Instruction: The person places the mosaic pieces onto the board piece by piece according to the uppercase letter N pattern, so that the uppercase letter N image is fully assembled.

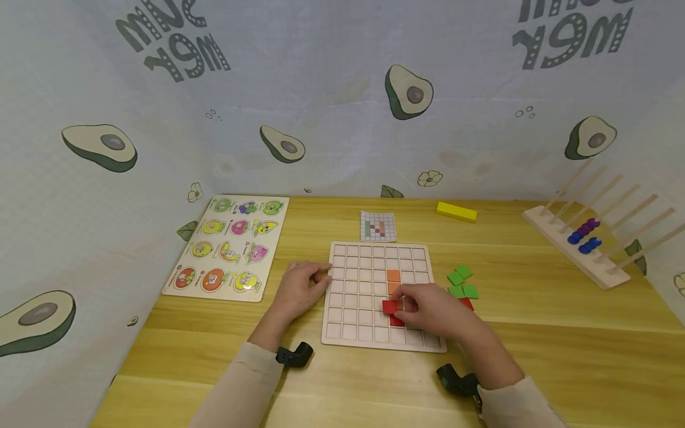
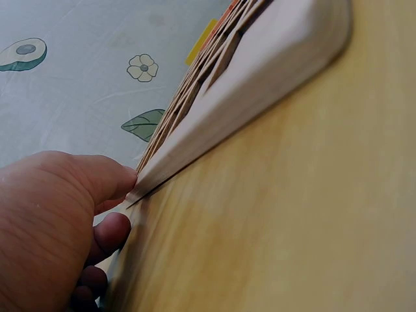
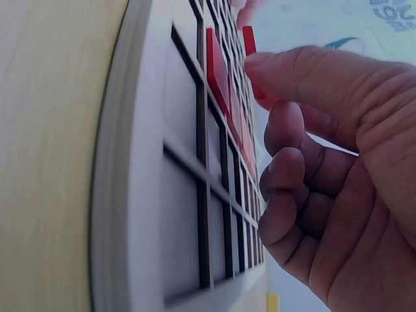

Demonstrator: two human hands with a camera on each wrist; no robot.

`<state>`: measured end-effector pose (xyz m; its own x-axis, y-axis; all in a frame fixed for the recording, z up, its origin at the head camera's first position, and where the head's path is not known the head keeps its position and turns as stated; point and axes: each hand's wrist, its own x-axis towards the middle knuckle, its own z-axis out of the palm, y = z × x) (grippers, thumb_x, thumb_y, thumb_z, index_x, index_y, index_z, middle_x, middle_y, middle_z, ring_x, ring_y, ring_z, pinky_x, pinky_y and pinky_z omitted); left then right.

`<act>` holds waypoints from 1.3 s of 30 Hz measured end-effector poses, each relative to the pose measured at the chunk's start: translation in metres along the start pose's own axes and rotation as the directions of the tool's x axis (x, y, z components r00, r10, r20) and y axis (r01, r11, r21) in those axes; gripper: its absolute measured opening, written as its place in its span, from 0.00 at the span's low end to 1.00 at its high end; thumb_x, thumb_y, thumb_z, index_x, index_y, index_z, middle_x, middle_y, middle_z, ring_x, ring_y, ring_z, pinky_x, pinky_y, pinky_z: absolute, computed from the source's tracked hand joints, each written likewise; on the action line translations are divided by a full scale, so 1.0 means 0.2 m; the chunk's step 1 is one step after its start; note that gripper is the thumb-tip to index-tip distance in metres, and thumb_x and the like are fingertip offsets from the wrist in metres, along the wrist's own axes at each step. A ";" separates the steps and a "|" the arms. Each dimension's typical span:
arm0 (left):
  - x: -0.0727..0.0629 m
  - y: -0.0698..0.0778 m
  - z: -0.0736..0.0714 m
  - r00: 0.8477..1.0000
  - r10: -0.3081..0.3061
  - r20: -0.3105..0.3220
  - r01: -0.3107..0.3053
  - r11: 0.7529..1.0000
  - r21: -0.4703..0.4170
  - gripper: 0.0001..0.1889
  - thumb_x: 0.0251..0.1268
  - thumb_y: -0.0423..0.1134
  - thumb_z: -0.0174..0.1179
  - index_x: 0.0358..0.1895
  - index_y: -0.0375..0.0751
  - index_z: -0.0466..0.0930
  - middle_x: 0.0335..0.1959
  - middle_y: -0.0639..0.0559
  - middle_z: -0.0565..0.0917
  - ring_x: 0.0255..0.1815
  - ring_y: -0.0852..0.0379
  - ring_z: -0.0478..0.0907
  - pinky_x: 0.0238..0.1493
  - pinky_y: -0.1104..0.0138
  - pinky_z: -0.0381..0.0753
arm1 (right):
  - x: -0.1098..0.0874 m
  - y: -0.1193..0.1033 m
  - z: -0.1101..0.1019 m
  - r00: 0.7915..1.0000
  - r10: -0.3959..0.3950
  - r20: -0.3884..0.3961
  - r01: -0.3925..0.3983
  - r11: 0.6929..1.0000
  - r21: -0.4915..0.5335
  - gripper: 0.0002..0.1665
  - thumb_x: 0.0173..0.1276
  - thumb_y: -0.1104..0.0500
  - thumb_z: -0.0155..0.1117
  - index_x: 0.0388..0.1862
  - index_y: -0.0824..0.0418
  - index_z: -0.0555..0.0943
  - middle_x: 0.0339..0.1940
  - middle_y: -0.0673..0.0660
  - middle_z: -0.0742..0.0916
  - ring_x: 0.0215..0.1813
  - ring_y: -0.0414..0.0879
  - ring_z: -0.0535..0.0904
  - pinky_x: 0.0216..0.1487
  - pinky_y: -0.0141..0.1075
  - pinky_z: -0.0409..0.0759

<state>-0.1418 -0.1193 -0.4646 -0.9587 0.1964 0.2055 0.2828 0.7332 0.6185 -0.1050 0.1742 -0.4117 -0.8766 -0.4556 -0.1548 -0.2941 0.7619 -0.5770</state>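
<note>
My right hand pinches a red square tile between thumb and fingertips, just over the grid board. In the right wrist view that tile stands out past the thumb tip, above the board, and the other fingers curl inward. Another red tile lies on the board close by. Two orange tiles sit in one column of cells, the lower partly covered by my hand. With its fingertips at the board's left edge, my left hand rests on the table, fingers loosely bent.
Several green tiles and a partly hidden red one lie right of the board. Behind it is a pattern card. A yellow block, a fruit puzzle board at left and a peg stand at right surround it.
</note>
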 end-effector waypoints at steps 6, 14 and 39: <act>0.00 -0.01 0.00 1.000 -0.010 0.020 0.010 1.000 0.008 0.15 0.70 0.44 0.65 0.56 0.48 0.88 0.29 0.60 0.81 0.34 0.59 0.68 0.43 0.65 0.63 | 0.04 -0.03 0.03 0.999 0.027 -0.023 -0.028 0.999 -0.031 0.09 0.66 0.58 0.72 0.44 0.53 0.85 0.23 0.46 0.76 0.29 0.41 0.70 0.30 0.31 0.67; 0.00 -0.01 0.00 1.000 -0.016 0.023 0.015 1.000 0.015 0.14 0.70 0.45 0.65 0.55 0.49 0.88 0.28 0.61 0.81 0.34 0.60 0.67 0.41 0.66 0.63 | 0.06 -0.05 0.05 0.997 0.071 -0.025 -0.072 0.996 -0.047 0.10 0.66 0.57 0.73 0.46 0.53 0.85 0.24 0.47 0.77 0.31 0.42 0.71 0.32 0.33 0.68; 0.00 -0.01 0.00 1.000 0.006 0.010 -0.007 1.000 0.011 0.14 0.70 0.44 0.65 0.55 0.48 0.88 0.28 0.60 0.81 0.33 0.60 0.67 0.41 0.66 0.63 | 0.09 -0.06 0.06 0.996 0.091 -0.024 -0.092 0.995 -0.042 0.12 0.66 0.58 0.72 0.47 0.55 0.85 0.24 0.48 0.77 0.31 0.42 0.71 0.33 0.34 0.68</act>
<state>-0.1430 -0.1209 -0.4659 -0.9571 0.2080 0.2015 0.2887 0.7390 0.6087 -0.1131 0.1511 -0.4167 -0.9087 -0.3734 -0.1869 -0.2283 0.8191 -0.5263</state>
